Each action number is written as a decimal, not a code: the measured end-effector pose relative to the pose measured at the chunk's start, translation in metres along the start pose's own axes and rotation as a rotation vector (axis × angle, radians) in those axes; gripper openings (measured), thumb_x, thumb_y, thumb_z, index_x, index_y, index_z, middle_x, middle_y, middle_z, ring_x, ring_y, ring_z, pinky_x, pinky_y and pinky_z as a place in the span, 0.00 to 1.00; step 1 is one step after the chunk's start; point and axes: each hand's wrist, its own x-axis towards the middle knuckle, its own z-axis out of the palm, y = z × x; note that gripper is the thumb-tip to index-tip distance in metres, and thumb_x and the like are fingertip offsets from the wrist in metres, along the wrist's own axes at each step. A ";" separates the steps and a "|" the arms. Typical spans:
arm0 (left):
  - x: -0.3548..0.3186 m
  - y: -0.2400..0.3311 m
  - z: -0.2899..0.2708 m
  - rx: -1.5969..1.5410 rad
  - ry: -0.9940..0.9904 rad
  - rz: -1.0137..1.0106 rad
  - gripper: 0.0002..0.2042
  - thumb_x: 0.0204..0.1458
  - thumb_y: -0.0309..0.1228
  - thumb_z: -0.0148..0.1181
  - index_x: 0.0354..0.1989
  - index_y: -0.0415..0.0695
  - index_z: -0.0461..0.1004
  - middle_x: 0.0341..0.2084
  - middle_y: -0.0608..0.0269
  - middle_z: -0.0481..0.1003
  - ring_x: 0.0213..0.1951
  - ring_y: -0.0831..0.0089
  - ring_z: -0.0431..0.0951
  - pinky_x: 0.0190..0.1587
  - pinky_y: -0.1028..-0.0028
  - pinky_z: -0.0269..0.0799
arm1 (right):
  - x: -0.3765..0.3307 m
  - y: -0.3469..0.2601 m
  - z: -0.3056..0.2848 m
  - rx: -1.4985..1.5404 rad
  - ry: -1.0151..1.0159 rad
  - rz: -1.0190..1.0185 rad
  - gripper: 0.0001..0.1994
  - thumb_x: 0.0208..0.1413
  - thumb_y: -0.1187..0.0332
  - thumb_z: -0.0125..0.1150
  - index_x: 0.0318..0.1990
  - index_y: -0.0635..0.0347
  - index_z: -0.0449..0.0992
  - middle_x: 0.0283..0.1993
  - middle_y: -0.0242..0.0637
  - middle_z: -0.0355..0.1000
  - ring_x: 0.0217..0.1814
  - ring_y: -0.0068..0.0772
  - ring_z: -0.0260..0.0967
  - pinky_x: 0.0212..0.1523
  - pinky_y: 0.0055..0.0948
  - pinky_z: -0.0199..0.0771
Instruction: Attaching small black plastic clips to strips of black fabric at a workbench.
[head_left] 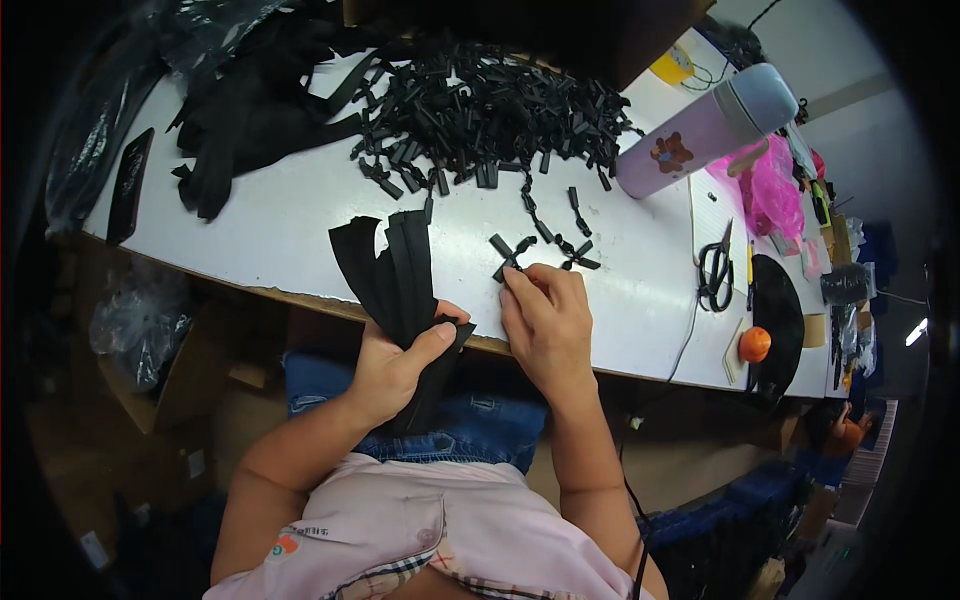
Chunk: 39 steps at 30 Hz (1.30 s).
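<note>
Several black strips (405,285) fan up from the left hand (393,368), its fingers grasping them at the desk's (285,225) front edge. The right hand's (552,325) fingertips touch a small black clip (506,265) on the desk; whether they grip it, I cannot tell. Behind lies a heap of clips (480,115), beside a bottle (690,140).

One head-worn fisheye view looks steeply down from above the shirt (375,510), facing far across the white table (640,290). Left hand (400,365) and right hand (552,325) lie at close range; coverage runs wide to left and right.
</note>
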 end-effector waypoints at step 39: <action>0.000 -0.006 0.002 0.394 -0.134 0.221 0.04 0.44 0.20 0.54 0.29 0.36 0.70 0.25 0.63 0.71 0.27 0.79 0.70 0.31 0.81 0.66 | -0.010 -0.023 -0.024 0.602 -0.096 -0.020 0.10 0.37 0.83 0.57 0.31 0.64 0.74 0.28 0.38 0.67 0.23 0.24 0.65 0.21 0.19 0.65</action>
